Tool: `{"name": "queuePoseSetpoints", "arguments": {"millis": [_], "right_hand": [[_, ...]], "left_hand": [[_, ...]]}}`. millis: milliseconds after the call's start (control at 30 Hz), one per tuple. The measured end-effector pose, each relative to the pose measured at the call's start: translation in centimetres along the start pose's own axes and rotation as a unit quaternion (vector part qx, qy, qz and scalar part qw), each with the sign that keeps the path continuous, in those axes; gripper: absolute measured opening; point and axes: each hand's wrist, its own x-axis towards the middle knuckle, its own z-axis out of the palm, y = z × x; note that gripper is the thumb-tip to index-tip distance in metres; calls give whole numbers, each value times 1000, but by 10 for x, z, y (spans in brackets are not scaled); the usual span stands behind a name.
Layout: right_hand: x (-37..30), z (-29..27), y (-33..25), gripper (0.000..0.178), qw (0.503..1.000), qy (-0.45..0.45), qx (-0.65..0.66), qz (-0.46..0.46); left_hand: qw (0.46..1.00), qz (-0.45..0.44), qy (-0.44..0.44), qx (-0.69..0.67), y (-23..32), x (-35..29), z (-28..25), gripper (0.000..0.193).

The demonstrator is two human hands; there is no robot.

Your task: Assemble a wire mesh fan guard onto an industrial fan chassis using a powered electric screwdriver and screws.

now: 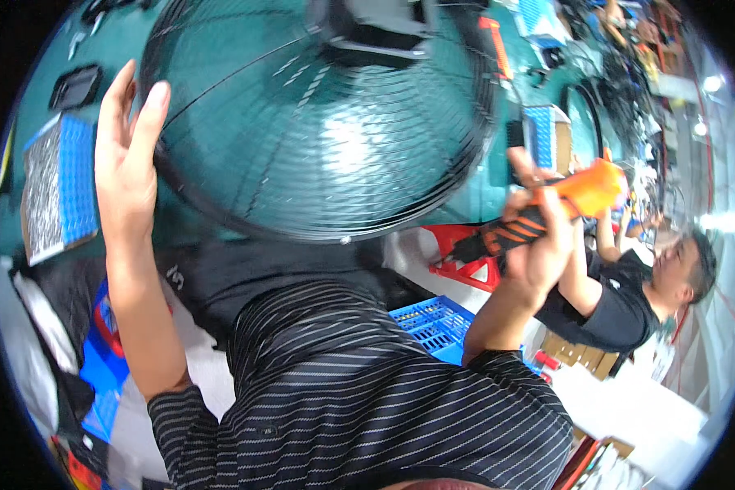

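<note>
A large round black wire fan guard (302,233) lies on the green work surface in front of me. On it, at the far side, is a black motor housing (376,33). My left hand (128,155) is raised at the guard's left rim, fingers stretched and apart, holding nothing; whether it touches the rim I cannot tell. To the right of the guard, my right hand (545,245) is wrapped round an orange-and-black cordless drill (590,189). The drill is lifted clear of the guard and slightly blurred; its working tip is hard to make out.
Boxes with blue padding stand left (77,184) and right (541,135) of the guard. A black tray (75,87) lies far left. Below the surface are a blue crate (433,322) and a red plastic piece (465,253). Another person (621,302) works at the right.
</note>
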Motion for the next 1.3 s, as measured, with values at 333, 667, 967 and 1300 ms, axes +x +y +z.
{"name": "queuePoseSetpoints", "arguments": {"millis": [333, 667, 967, 1300], "right_hand": [[-1, 4, 9, 30, 992, -59, -32, 109], [64, -11, 1, 24, 994, -20, -39, -97], [15, 8, 9, 34, 950, -109, -3, -294], [6, 11, 14, 39, 981, 36, 45, -188]], "left_hand": [[999, -31, 3, 10, 24, -32, 38, 67], [983, 83, 30, 159, 40, -71, -28, 61], [799, 26, -115, 590, 56, 49, -182, 28], [783, 94, -63, 612, 35, 46, -188, 17]]}}
